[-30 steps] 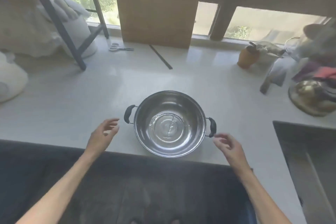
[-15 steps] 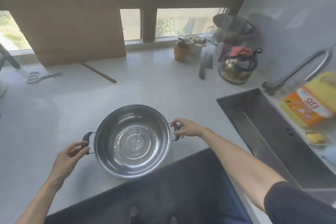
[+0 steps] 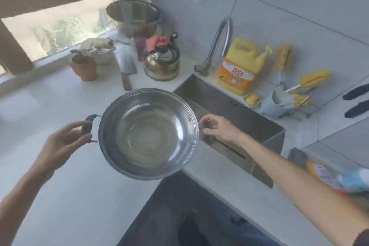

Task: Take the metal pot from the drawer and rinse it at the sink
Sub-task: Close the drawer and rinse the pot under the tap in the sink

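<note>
The shiny metal pot [image 3: 147, 134], empty, with two black side handles, is lifted off the pale counter [image 3: 65, 191] and tilted slightly toward me. My left hand [image 3: 61, 144] grips its left handle. My right hand [image 3: 217, 129] grips its right handle, which the fingers mostly hide. The pot's right edge hangs over the near left corner of the steel sink [image 3: 239, 114]. The curved tap [image 3: 217, 44] stands at the sink's far left corner, behind the pot.
A brass kettle [image 3: 162, 62], a cleaver [image 3: 126, 70], a clay pot [image 3: 83, 67] and a steel bowl [image 3: 133, 17] crowd the counter behind. A yellow detergent jug [image 3: 238, 68], a soap dish and a blue utensil cup [image 3: 276, 104] line the sink's back edge.
Both hands closed on the pot's handles and lifted it off the counter, carrying it right toward the sink. My view swung right, bringing the sink and tap into frame.
</note>
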Motion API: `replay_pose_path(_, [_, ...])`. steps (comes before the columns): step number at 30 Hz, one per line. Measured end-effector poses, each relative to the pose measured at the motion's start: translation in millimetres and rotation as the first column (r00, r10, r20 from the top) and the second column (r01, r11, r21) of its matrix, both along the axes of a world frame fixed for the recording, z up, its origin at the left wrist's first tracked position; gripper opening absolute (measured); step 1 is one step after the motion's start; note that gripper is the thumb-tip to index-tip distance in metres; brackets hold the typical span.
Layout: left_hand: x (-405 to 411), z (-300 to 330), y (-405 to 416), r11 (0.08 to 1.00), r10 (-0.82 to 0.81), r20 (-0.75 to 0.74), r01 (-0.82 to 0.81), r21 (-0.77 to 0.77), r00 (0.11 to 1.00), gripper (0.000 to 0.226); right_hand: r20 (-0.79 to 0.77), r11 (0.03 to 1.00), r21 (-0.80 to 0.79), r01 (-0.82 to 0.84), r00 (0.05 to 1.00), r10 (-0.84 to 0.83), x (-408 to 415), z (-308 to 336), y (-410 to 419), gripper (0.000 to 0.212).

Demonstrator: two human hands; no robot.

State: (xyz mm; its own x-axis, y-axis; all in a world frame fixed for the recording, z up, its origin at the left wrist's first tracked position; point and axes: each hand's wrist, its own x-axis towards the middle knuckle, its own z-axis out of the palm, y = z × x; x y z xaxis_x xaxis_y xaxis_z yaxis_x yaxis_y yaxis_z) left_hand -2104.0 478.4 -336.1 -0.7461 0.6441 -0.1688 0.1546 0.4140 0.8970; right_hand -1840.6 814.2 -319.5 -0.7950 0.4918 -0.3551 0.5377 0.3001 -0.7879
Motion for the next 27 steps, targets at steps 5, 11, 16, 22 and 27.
replay_pose_path(5, [-10.6, -4.6, 182.5, 0.963, -0.268, -0.049, 0.269, 0.030, 0.962, 0.034, 0.033, 0.984, 0.012, 0.179, 0.983, -0.180, 66.2, -17.1, 109.0, 0.019])
replay_pose_path(11, [-9.8, -50.1, 331.0, 0.853, -0.507, -0.124, 0.477, -0.210, 0.853, 0.027, 0.084, 0.929, -0.020, 0.370, 0.926, -0.367, 113.7, -80.1, 175.7, 0.020])
replay_pose_path(16, [-22.3, -126.1, 408.8, 0.708, -0.662, -0.123, 0.563, -0.426, 0.739, 0.047, 0.131, 0.835, -0.068, 0.546, 0.834, -0.536, 116.2, -158.0, 191.8, 0.025])
replay_pose_path(22, [-27.2, -217.9, 452.0, 0.643, -0.674, -0.100, 0.514, -0.568, 0.732, 0.030, 0.185, 0.745, -0.077, 0.663, 0.744, -0.642, 96.5, -247.6, 206.4, 0.031])
replay_pose_path(27, [-30.3, -262.3, 461.4, 0.561, -0.700, -0.074, 0.483, -0.672, 0.711, 0.034, 0.244, 0.717, -0.078, 0.692, 0.711, -0.660, 81.3, -292.7, 210.1, 0.034])
